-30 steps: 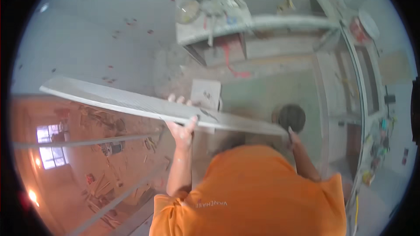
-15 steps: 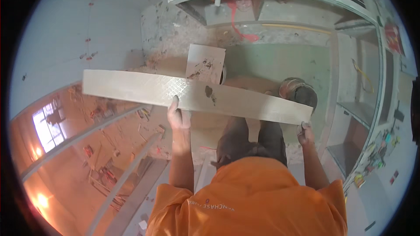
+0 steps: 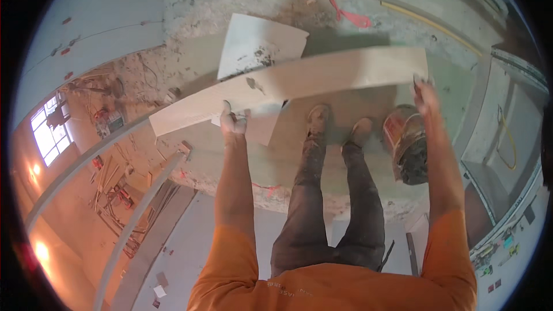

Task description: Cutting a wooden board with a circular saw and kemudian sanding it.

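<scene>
A long, narrow, pale tile strip [image 3: 345,69] stretches across in front of me, held up off the floor. My left hand [image 3: 234,122] is closed on its lower edge, left of the middle. At the right end, my right hand [image 3: 425,96] grips the lower corner. A small dark smear marks the strip's face. Beyond and beneath it lies a white panel [image 3: 242,34] with dark mortar-like lumps on it, partly hidden by the strip. Below my right hand stands a dirty bucket [image 3: 400,129] with dark material at its mouth.
Metal rails [image 3: 75,167] run along the left, with tools and debris on the lower floor beyond. A red strap [image 3: 348,17] hangs at the far side. An open-fronted cabinet frame [image 3: 489,115] stands to the right. My shoes [image 3: 318,119] are on the greenish floor.
The strip's right end has swung up and away from me, while its left end has dropped nearer. Both hands kept their grip. My view has shifted, showing more of my legs and the bucket.
</scene>
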`<state>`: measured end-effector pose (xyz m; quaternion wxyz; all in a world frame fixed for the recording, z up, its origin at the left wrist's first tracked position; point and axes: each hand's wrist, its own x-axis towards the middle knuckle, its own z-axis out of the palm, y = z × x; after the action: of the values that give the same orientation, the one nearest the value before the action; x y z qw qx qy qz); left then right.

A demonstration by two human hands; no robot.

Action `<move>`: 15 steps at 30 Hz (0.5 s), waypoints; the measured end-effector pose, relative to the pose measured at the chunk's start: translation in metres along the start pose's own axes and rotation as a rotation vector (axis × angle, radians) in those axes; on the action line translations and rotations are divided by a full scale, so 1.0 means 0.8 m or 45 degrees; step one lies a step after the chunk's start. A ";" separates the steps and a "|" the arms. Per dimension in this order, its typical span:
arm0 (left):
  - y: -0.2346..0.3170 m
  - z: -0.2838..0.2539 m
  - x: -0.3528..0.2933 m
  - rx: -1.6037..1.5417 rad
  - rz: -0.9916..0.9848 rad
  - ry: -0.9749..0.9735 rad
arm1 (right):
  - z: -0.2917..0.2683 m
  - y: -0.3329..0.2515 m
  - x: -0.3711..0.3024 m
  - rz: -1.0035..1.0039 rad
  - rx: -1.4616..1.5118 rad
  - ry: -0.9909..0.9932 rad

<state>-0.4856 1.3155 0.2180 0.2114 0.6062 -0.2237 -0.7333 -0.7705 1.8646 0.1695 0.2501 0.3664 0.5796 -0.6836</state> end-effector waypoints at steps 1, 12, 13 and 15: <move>-0.005 -0.001 0.018 -0.018 -0.055 0.019 | 0.011 -0.012 0.023 0.003 -0.066 -0.091; -0.001 -0.076 0.097 -0.055 -0.058 -0.084 | 0.137 -0.020 0.075 -0.079 -0.143 -0.215; 0.008 -0.088 0.096 -0.007 -0.042 -0.086 | 0.151 -0.016 0.071 -0.075 -0.129 -0.210; 0.016 -0.097 0.097 0.085 -0.031 -0.109 | 0.156 -0.016 0.071 -0.151 -0.066 -0.222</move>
<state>-0.4226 1.2541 0.1509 0.1726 0.5837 -0.2495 -0.7531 -0.8410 1.7503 0.1397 0.2682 0.2639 0.5936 -0.7114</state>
